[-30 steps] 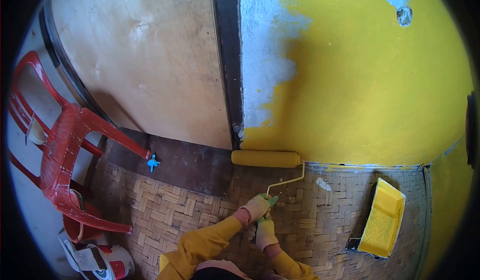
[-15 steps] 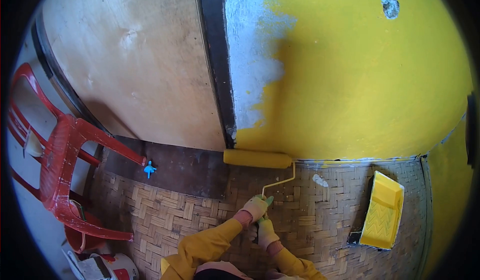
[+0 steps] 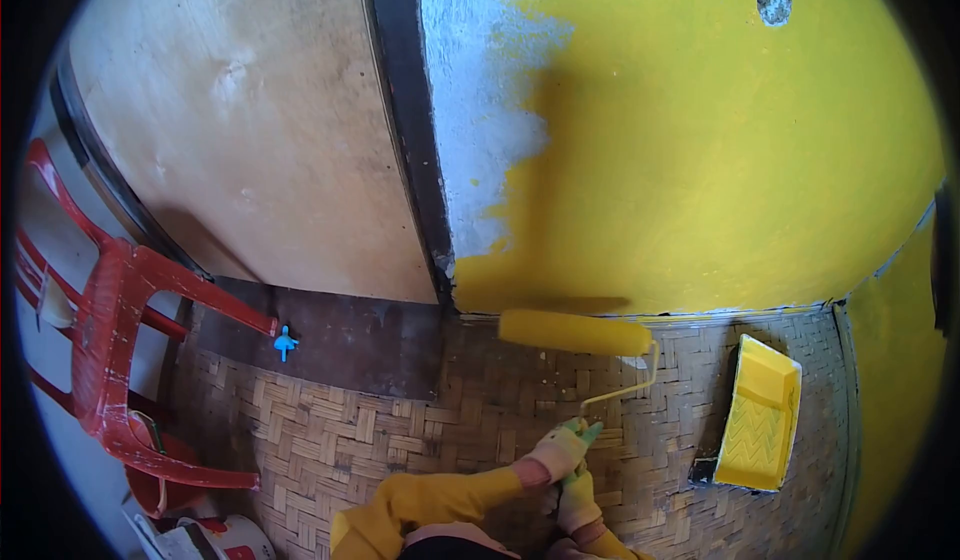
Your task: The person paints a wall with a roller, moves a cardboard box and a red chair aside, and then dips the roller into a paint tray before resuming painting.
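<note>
A paint roller (image 3: 575,332) with a yellow-coated sleeve lies across the view near the foot of the wall, its bent wire frame running down to my hands. My left hand (image 3: 562,449), in a pale glove with green fingertips, is closed around the handle just below the wire. Below it my right hand (image 3: 577,503), gloved alike, also grips the handle, whose lower part is mostly hidden. Behind the roller rises a wall (image 3: 700,160) covered in yellow paint, with a bluish-white strip (image 3: 465,110) along its left side. To the right, a paint tray (image 3: 765,385) holds yellow paint.
A red plastic chair (image 3: 110,330) stands at left, with a red bucket (image 3: 165,470) and a white pail (image 3: 240,540) below it. A small blue object (image 3: 285,343) lies by a chair leg. Woven matting (image 3: 340,430) covers the floor; a wooden panel (image 3: 240,140) adjoins the dark post (image 3: 400,110).
Both hands have moved right with the roller, which has come away from the wall's left bottom corner and sits slightly lower. The view has shifted a little.
</note>
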{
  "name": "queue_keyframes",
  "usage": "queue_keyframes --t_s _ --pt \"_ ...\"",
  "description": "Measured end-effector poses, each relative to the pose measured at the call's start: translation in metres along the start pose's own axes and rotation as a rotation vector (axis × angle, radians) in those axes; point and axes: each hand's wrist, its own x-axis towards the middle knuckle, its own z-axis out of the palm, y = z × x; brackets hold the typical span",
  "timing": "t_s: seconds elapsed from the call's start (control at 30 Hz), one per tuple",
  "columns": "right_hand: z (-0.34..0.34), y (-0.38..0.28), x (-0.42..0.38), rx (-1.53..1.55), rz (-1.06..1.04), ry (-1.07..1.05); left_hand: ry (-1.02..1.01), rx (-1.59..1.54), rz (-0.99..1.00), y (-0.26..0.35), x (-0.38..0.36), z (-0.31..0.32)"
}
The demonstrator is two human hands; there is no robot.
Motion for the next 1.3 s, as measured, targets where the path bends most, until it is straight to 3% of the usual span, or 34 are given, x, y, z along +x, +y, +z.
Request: queue_keyframes --t_s 0.13,0.2,0.23,0.3,0.43,0.5,0.6,0.7,0.93,1.0,1.1,1.3 --pt "-0.036 -0.007 0.028 0.228 0.105 -0.064 0.062 -0.032 0.038 0.003 0.039 0.022" --pt "-0.036 -0.022 0.035 0.072 0.004 -0.029 0.185 0.016 0.301 0.008 0.048 0.022" --pt "-0.036 -0.027 0.036 0.076 0.010 -0.027 0.181 0.016 0.295 0.010 0.052 0.022" --pt "-0.036 -0.036 0.041 0.060 0.086 -0.027 0.100 -0.384 -0.102 0.029 0.051 0.015" --pt "-0.032 -0.040 0.037 0.095 0.100 0.012 0.070 -0.458 -0.121 0.024 0.056 0.016" --pt "-0.024 -0.045 0.028 -0.038 -0.012 0.010 0.087 -0.316 -0.067 0.031 0.047 0.011" --pt "-0.023 -0.034 0.038 -0.097 -0.060 0.017 0.073 -0.361 -0.106 0.033 0.046 0.004" --pt "-0.020 -0.037 0.042 0.041 0.099 0.022 0.020 -0.387 -0.173 0.018 0.061 0.005" --pt "-0.017 -0.033 0.036 0.078 0.064 -0.008 0.064 -0.420 -0.162 0.019 0.048 0.001" --pt "-0.020 -0.028 0.046 -0.128 -0.099 0.013 0.016 -0.567 -0.138 0.020 0.047 -0.002" --pt "-0.013 -0.042 0.036 0.016 0.079 0.035 -0.006 -0.694 -0.207 0.016 0.055 0.000" --pt "-0.004 -0.042 0.033 -0.040 0.033 0.031 0.045 -0.725 -0.245 0.023 0.049 -0.003"
